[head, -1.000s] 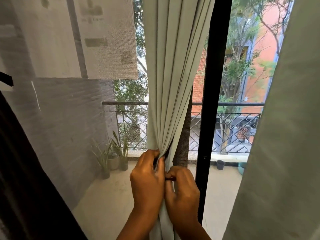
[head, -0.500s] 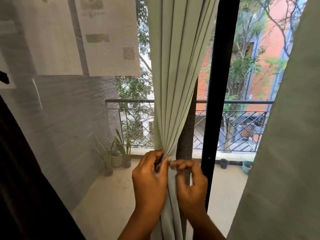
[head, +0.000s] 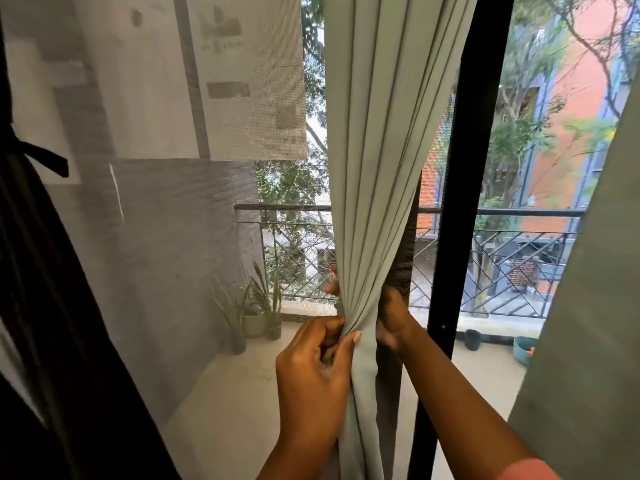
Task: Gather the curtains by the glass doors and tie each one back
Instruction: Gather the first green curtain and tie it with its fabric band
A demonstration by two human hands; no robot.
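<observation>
I stood at the glass doors with the grey-green curtain (head: 377, 168) bunched into pleats straight ahead of me, just left of the black door frame (head: 464, 202). My left hand (head: 313, 372) was clenched on the gathered folds from the front, thumb pressed flat against the cloth. My right hand (head: 391, 317) reached round the back of the bundle just left of the frame; its fingers were hidden behind the fabric, with a fingertip showing past the curtain's left edge, so it wrapped the curtain too. A dark mesh strip (head: 401, 265) hung between the curtain and the frame.

A second curtain (head: 588, 323) of the same colour filled the view well right of the frame. Far left of the frame hung a dark drape (head: 41, 306) with a black tie (head: 41, 157) knotted on it. Through the screen left of the frame I saw a pale balcony floor (head: 225, 393), a grey brick wall (head: 166, 254) and potted plants (head: 256, 306) by the metal railing (head: 519, 237). Beyond the railing stood trees and an orange building (head: 571, 116). Small pots (head: 472, 339) sat on the floor right of the frame.
</observation>
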